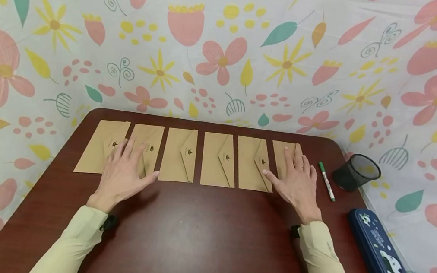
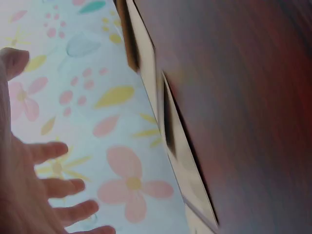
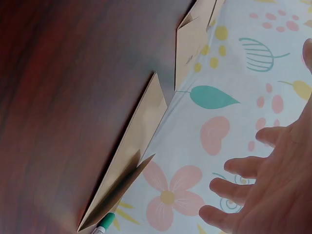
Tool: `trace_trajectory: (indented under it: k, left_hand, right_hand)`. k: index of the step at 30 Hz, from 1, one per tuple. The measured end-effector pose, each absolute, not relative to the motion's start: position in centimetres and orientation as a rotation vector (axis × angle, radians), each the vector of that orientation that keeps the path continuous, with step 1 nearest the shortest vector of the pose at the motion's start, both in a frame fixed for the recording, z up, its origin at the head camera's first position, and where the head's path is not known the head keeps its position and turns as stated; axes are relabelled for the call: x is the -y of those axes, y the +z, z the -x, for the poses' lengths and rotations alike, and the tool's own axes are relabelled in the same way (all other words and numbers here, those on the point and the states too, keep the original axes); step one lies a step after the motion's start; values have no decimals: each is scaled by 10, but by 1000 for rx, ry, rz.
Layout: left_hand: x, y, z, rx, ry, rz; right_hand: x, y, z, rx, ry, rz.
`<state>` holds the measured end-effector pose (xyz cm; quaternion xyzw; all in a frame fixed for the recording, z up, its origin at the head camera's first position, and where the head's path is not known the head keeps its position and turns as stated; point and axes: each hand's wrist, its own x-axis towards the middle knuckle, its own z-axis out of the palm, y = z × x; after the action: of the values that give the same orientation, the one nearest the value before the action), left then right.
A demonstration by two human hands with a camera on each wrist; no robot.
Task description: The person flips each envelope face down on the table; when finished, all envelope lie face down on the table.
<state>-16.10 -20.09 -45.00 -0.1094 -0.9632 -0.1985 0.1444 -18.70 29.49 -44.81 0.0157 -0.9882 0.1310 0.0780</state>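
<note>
Several brown kraft-paper envelopes stand in a row along the table's far side in the head view, their pointed flaps marked with a small dark crown. My left hand point(image 1: 123, 178), fingers spread, hovers over the leftmost envelope point(image 1: 91, 153) and the second envelope point(image 1: 154, 137), hiding parts of both. Over the rightmost envelope point(image 1: 278, 150), my right hand point(image 1: 296, 184) is likewise spread and holds nothing. Both wrist views show the left hand point(image 2: 29, 180) and right hand point(image 3: 273, 180) raised apart from the envelopes. One envelope point(image 3: 129, 131) has its flap lifted in the right wrist view.
To the right of the row lies a green-capped marker point(image 1: 327, 181), beside a black mesh pen cup point(image 1: 349, 176). A dark blue panda pencil case point(image 1: 381, 255) rests along the right edge of the brown table point(image 1: 194, 238). A flower-patterned cloth point(image 1: 221, 102) hangs behind.
</note>
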Motion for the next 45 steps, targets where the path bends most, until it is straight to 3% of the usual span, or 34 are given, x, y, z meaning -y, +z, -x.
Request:
trace_trajectory:
  k: [18, 35, 45]
  left_hand:
    - [70, -417, 143, 2576, -1307, 336]
    - [-103, -438, 182, 2727, -1795, 483]
    - [-177, -457, 204, 2935, -1558, 681]
  right_hand:
    - [-327, -430, 160, 2753, 778, 54]
    - [-373, -448, 174, 3052, 686, 347]
    - [-385, -452, 174, 3120, 637, 390]
